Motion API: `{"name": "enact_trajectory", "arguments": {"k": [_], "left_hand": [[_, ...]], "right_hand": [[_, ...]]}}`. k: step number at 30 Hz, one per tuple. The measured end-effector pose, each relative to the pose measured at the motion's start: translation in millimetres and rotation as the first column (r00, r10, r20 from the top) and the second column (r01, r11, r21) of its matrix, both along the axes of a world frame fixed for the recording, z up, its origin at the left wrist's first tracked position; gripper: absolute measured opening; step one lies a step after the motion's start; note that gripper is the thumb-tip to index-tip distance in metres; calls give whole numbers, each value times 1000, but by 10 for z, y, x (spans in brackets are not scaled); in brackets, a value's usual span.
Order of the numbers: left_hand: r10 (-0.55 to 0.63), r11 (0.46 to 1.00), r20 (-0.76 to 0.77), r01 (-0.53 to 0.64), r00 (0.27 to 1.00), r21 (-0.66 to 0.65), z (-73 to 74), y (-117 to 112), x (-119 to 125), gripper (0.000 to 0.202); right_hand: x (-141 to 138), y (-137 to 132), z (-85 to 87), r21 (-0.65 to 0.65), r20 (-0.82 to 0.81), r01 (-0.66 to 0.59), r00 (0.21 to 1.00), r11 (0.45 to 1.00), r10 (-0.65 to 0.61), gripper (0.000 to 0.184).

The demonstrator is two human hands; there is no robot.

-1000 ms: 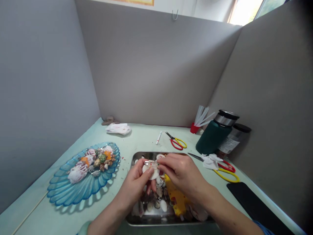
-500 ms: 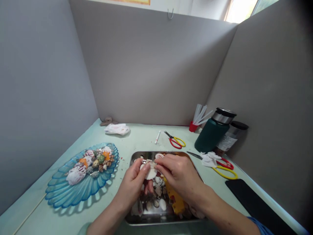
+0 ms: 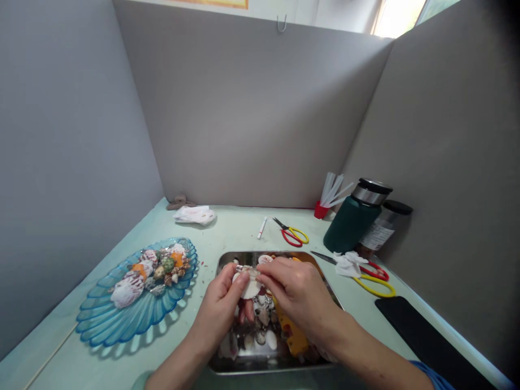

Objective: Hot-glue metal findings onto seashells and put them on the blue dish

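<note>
A flat white seashell (image 3: 251,289) is pinched between my two hands above a metal tray (image 3: 239,370). My left hand (image 3: 221,295) grips its left side, thumb on top. The fingers of my right hand (image 3: 294,287) press together at its upper right edge, on a small pale, shiny piece that I cannot make out well. Below, loose shells (image 3: 265,317) lie in the tray. A yellow tool (image 3: 297,338), perhaps a glue gun, lies partly under my right hand, which hides much of it.
At left stands a blue scalloped plate (image 3: 122,327) with a cluster of shells (image 3: 156,271). Scissors (image 3: 294,236) and a white stick (image 3: 262,228) lie behind the tray. On the right are larger scissors (image 3: 376,284), a tissue (image 3: 348,264), a green bottle (image 3: 352,223), a red cup of glue sticks (image 3: 320,210) and a black phone-like slab (image 3: 422,336).
Almost nothing differs. Both hands keep their hold on the seashell, with only a very slight shift of the fingers and of the view.
</note>
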State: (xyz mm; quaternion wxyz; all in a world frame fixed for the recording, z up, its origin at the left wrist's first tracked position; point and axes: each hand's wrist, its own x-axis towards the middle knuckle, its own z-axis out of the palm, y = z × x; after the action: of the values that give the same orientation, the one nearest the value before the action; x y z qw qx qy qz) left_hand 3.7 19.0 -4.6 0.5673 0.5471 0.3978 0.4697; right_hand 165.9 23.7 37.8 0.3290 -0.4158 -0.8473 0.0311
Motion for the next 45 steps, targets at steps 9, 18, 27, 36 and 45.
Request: {"name": "enact_trajectory", "arguments": {"k": [9,18,27,36,45], "left_hand": [[18,1000,-6,-18,1000,-10,35,-12,7,23],[22,1000,40,-22,999,-8,36,-11,19,22],[45,999,72,-44,996,-6,44,4,3,22],[75,997,42,-74,996,-7,62,-23,-3,22],[108,994,84,-105,991,-44,118,-40,21,22]], "right_hand": [[-5,-10,7,9,-29,-10,1000,1000,11,16],[-12,-18,-5,8,-21,5,1000,1000,-5,15],[-14,-4,32,-33,-69,25,997,999,-27,16],[-5,-19,11,-35,-84,-42,996,999,39,14],[-8,-21,4,0,-69,-39,997,999,39,19]]}}
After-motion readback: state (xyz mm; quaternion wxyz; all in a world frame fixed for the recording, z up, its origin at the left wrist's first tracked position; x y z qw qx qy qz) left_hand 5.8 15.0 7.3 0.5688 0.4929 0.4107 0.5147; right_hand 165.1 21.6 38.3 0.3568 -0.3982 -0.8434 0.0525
